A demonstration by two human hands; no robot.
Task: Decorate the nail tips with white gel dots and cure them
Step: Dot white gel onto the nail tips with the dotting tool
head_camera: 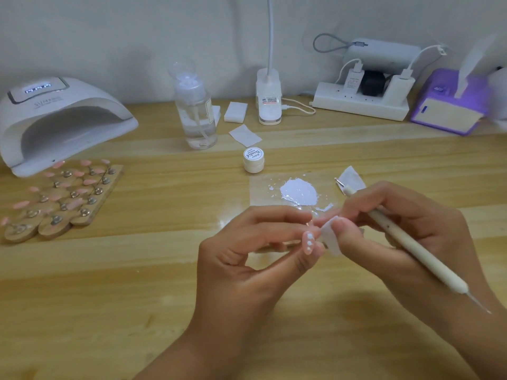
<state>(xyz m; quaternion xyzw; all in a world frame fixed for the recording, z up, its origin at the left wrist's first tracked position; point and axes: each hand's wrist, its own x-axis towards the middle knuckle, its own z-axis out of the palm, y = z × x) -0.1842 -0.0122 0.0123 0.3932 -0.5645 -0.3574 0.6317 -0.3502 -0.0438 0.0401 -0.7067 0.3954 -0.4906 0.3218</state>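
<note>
My left hand (247,256) pinches a pink nail tip (309,242) that carries three white dots, held above the table's middle. My right hand (397,229) grips a cream dotting pen (406,242) and pinches a small white wipe (330,237) against the nail tip's edge. A clear palette (260,193) with a blob of white gel (299,192) lies just behind the hands. A small white gel jar (253,159) stands behind it. A white curing lamp (55,119) sits at the far left, with a wooden board (109,185) of several pink nail tips in front of it.
A clear pump bottle (196,113), white pads (236,112), a loose wipe (245,135) and a desk lamp base (269,102) stand along the back. A power strip (359,105) and a purple device (450,105) are at the back right. A crumpled wipe (352,178) lies by the palette.
</note>
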